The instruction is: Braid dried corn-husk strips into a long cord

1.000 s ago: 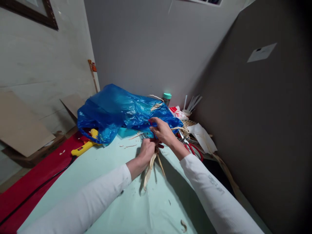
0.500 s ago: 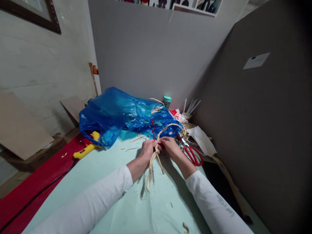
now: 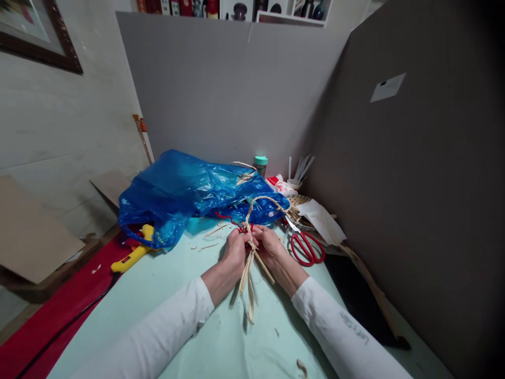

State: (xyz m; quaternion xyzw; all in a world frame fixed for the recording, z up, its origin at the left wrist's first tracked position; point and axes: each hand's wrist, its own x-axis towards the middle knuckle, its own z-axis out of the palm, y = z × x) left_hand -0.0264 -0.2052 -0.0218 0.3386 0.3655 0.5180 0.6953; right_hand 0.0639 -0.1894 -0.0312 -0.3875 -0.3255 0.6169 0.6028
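Note:
My left hand (image 3: 234,250) and my right hand (image 3: 269,246) meet over the pale green table (image 3: 205,326), fingers closed together on a bundle of tan straw strands (image 3: 249,263). Above the hands the strands curve into a loop (image 3: 265,202); below, loose ends hang down onto the table. A thin red cord (image 3: 228,218) runs left from the pinch point. Both arms wear white sleeves.
A crumpled blue plastic bag (image 3: 185,189) lies behind the hands. A yellow glue gun (image 3: 132,254) with a black cable lies at the left on red cloth. Red scissors (image 3: 305,247) rest at the right, near white paper, a cup of sticks (image 3: 294,179) and a teal-capped bottle (image 3: 260,164). Grey partition boards close the back and right.
My right hand came down from the blue bag to meet the left hand, drawing the straw into a loop. The red cord dropped from upright to lying leftwards.

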